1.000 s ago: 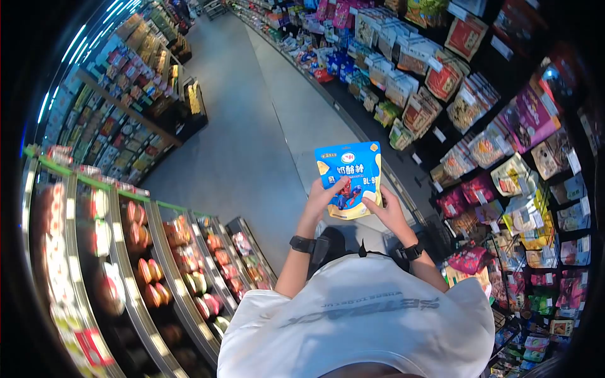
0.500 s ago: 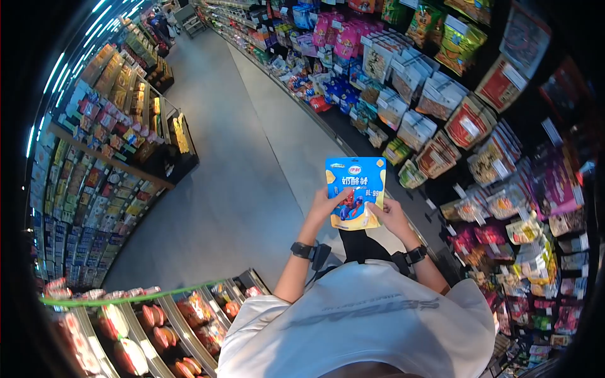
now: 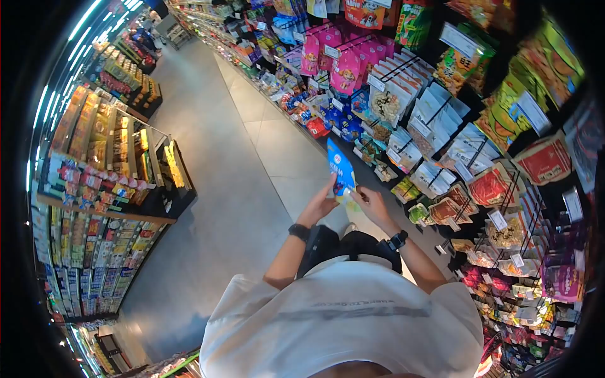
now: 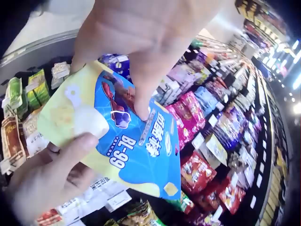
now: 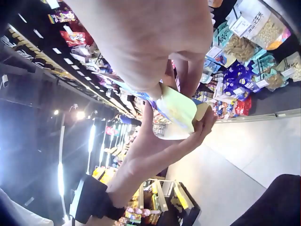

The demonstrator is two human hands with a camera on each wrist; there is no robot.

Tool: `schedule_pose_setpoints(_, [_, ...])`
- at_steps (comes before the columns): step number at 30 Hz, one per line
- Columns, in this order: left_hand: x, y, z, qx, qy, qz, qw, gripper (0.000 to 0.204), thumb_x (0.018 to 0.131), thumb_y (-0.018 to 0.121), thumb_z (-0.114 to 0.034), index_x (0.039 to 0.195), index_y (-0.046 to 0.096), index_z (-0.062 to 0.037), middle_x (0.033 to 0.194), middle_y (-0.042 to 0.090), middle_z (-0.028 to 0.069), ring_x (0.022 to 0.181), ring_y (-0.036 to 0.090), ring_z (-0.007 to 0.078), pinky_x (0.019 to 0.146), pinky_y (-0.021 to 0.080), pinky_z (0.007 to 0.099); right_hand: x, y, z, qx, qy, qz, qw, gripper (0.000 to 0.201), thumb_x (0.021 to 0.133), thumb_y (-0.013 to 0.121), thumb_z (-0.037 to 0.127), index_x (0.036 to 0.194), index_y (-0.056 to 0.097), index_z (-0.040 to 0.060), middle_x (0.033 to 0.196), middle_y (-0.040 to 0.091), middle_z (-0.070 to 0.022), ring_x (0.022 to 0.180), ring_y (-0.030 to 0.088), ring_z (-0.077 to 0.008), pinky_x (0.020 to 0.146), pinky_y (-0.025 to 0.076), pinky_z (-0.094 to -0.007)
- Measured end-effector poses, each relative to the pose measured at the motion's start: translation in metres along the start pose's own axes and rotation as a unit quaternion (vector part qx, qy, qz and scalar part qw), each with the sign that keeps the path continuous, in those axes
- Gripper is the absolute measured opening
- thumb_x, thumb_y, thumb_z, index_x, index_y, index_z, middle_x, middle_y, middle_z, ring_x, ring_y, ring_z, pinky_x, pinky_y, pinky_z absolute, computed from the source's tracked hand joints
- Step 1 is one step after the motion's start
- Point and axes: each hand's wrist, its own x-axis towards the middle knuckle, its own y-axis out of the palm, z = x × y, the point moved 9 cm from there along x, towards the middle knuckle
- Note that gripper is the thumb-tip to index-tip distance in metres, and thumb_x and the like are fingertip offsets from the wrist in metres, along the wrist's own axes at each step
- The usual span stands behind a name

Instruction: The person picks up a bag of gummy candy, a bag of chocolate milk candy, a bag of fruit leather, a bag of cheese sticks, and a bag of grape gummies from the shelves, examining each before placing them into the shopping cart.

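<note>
A blue and cream snack pouch [image 3: 340,169] is tilted nearly edge-on in the head view, between the two hands. My left hand [image 3: 319,203] grips its left side; in the left wrist view that hand's thumb lies on the printed front of the pouch [image 4: 136,136]. My right hand [image 3: 373,206] pinches the lower right corner, its thumb on the cream part in the left wrist view. In the right wrist view the pouch's cream end [image 5: 176,110] shows between my right hand [image 5: 150,37] above and my left hand [image 5: 146,153] below.
Hanging snack bags [image 3: 435,170] fill the rack close on the right. Grey aisle floor [image 3: 208,145] runs ahead and to the left. A shelf unit with yellow packs [image 3: 173,167] stands across the aisle, and a cart [image 3: 173,31] is far ahead.
The pouch has turned from facing up to nearly edge-on, both hands still holding it. The view has swung, bringing the right rack closer; the near-left shelves have mostly left it.
</note>
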Motion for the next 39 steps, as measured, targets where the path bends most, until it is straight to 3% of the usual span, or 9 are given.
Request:
schedule_pose_setpoints(5, [0.121,-0.053,-0.008,0.019,-0.117,-0.005,0.993,0.075,0.08,0.076,-0.057,0.123,0.057,0.0015,0.118,0.06,0.0149,0.114,0.058,0.0234,0.1,0.048,0.0414,0.057,-0.012,-0.03,-0.004,0.026,-0.018,0.999,0.033,0.099,0.062,0.022,0.122,0.063,-0.0014,0.107,0.071,-0.0169,0.092,0.071,-0.0224,0.078,0.056,-0.0334])
schedule_pose_setpoints(8, [0.167,-0.062,-0.042,0.101,-0.125,0.003,0.987,0.085,0.079,0.082,-0.047,0.135,0.045,0.0056,0.122,0.059,0.0161,0.116,0.058,0.0241,0.101,0.047,0.0414,0.057,-0.014,-0.08,0.055,0.082,-0.045,0.994,0.034,0.1,0.06,0.019,0.127,0.061,0.0002,0.114,0.069,-0.0152,0.097,0.071,-0.0226,0.081,0.056,-0.0316])
schedule_pose_setpoints(11, [0.262,-0.145,-0.032,0.052,-0.042,-0.156,0.986,0.096,0.073,0.091,-0.031,0.139,0.034,0.0104,0.119,0.062,0.016,0.111,0.06,0.02,0.089,0.054,0.0386,0.026,-0.031,-0.107,0.045,0.182,-0.104,0.977,0.03,0.102,0.055,0.018,0.126,0.061,0.0007,0.113,0.069,-0.0112,0.095,0.07,-0.0202,0.082,0.055,-0.0296])
schedule_pose_setpoints(12, [0.288,-0.17,-0.036,0.086,-0.016,-0.224,0.971,0.111,0.07,0.092,-0.017,0.146,0.017,0.0119,0.117,0.062,0.0196,0.107,0.063,0.0236,0.084,0.057,0.0385,0.013,-0.036,-0.119,0.069,0.208,-0.129,0.967,0.031,0.103,0.054,0.021,0.125,0.061,-0.0005,0.112,0.068,-0.0115,0.094,0.07,-0.0199,0.082,0.055,-0.0299])
schedule_pose_setpoints(15, [0.317,-0.156,-0.083,0.025,0.103,-0.175,0.979,0.117,0.068,0.094,-0.021,0.147,0.016,0.013,0.117,0.061,0.0206,0.105,0.063,0.0275,0.086,0.057,0.0409,-0.028,-0.044,-0.131,0.095,0.306,-0.187,0.929,0.034,0.105,0.05,0.025,0.125,0.058,-0.001,0.109,0.068,-0.0113,0.093,0.069,-0.0189,0.082,0.055,-0.0308])
schedule_pose_setpoints(20, [0.42,-0.224,-0.067,0.102,0.198,-0.313,0.923,0.099,0.064,0.095,-0.031,0.14,0.044,0.0078,0.126,0.06,0.0217,0.111,0.061,0.0265,0.097,0.05,0.0375,-0.051,-0.038,-0.114,0.075,0.386,-0.221,0.893,0.037,0.106,0.048,0.028,0.123,0.059,-0.0027,0.106,0.068,-0.0131,0.093,0.07,-0.0201,0.082,0.055,-0.0298])
schedule_pose_setpoints(30, [0.396,-0.172,-0.113,0.022,0.271,-0.296,0.916,0.091,0.066,0.093,-0.03,0.135,0.042,0.0021,0.123,0.054,0.0214,0.111,0.056,0.0286,0.1,0.045,0.0407,-0.026,0.005,-0.079,0.078,0.433,-0.201,0.875,0.04,0.106,0.046,0.03,0.123,0.059,-0.0044,0.105,0.069,-0.0128,0.095,0.068,-0.0195,0.086,0.052,-0.0305])
schedule_pose_setpoints(33, [0.405,-0.179,-0.115,0.106,0.267,-0.328,0.9,0.09,0.065,0.094,-0.03,0.133,0.043,0.0002,0.121,0.051,0.0212,0.113,0.053,0.0292,0.1,0.044,0.0415,-0.028,0.011,-0.081,0.084,0.433,-0.207,0.874,0.038,0.106,0.046,0.027,0.122,0.06,-0.0049,0.105,0.069,-0.0141,0.094,0.069,-0.0208,0.086,0.054,-0.0312])
schedule_pose_setpoints(39, [0.41,-0.18,-0.122,0.06,0.215,-0.344,0.912,0.091,0.064,0.095,-0.03,0.131,0.041,-0.0006,0.122,0.047,0.0219,0.112,0.052,0.0299,0.098,0.044,0.0415,-0.028,0.029,-0.081,0.089,0.436,-0.203,0.872,0.038,0.106,0.046,0.027,0.122,0.06,-0.0048,0.104,0.07,-0.0145,0.094,0.069,-0.0214,0.085,0.055,-0.0319])
